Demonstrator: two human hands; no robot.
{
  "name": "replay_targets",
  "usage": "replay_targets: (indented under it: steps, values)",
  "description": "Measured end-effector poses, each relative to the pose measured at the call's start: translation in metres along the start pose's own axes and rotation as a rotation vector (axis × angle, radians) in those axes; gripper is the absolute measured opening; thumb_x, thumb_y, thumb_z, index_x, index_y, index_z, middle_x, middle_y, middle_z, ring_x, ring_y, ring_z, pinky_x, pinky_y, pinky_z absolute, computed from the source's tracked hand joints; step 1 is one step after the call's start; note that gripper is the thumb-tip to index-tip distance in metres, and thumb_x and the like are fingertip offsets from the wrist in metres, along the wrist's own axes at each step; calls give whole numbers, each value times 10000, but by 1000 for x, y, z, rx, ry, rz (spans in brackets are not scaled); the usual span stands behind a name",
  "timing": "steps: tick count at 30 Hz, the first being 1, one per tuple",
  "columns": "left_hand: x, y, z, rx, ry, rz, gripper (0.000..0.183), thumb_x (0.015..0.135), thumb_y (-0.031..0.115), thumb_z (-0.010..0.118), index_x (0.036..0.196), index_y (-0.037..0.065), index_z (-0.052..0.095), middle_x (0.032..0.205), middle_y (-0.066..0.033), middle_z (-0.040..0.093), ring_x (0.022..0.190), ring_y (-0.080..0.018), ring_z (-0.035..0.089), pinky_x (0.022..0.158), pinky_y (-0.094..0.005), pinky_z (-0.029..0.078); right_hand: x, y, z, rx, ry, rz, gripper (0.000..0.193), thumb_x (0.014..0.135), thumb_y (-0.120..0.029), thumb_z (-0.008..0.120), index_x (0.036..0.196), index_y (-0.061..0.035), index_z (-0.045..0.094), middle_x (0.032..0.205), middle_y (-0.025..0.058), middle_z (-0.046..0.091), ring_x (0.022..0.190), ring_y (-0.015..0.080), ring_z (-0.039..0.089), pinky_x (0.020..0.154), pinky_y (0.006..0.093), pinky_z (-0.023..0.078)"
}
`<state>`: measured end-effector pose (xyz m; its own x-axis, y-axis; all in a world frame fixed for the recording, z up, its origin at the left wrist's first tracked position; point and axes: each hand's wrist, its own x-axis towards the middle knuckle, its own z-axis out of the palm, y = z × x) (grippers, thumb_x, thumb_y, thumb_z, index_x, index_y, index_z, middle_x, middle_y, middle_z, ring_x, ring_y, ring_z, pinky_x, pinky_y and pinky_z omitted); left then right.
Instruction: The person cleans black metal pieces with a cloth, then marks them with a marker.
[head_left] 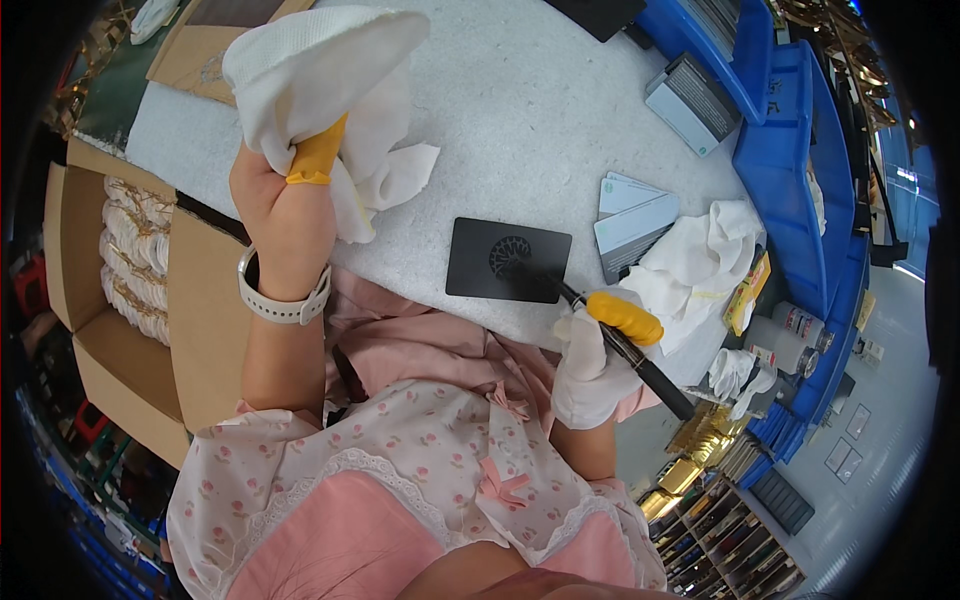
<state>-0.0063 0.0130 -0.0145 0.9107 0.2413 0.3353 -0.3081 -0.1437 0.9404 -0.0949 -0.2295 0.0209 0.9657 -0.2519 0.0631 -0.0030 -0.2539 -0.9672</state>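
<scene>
My left hand (290,220), bare apart from a yellow finger cot on one digit, is closed around a bunched white cloth (330,75) raised over the table's left part. A white glove with yellow finger cots covers my right hand (598,360), which grips a slim black brush (650,372). The brush's dark tip rests on or just over a black card (475,255) with a round dark emblem. That card lies flat near the table's front edge. Right of it are several pale blue and grey cards (630,225), and a crumpled white cloth (700,265).
The table has a pale padded cover (500,120). Blue bins (790,170) line its right side, near a stack of cards (692,105). Clear jars (785,340) stand beyond the crumpled cloth. At left is an open cardboard box (205,330) holding white bundles.
</scene>
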Motion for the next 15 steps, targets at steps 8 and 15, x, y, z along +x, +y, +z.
replay_targets:
  steps: [8,15]
  values:
    - [0,1,1,-4,16,-4,257,851,-12,465,1090,-51,549,1074,-75,577,969,-140,531,860,-264,400,6,0,6,23,40,10,130,799,-49,626,884,-10,535,802,83,537,683,161,525,630,263,423]
    - [0,4,2,13,24,-20,257,847,-15,469,1089,-48,550,1060,-67,579,956,-136,532,843,-260,403,7,1,5,75,0,20,150,804,-54,626,914,-17,532,821,76,539,686,139,524,640,248,428]
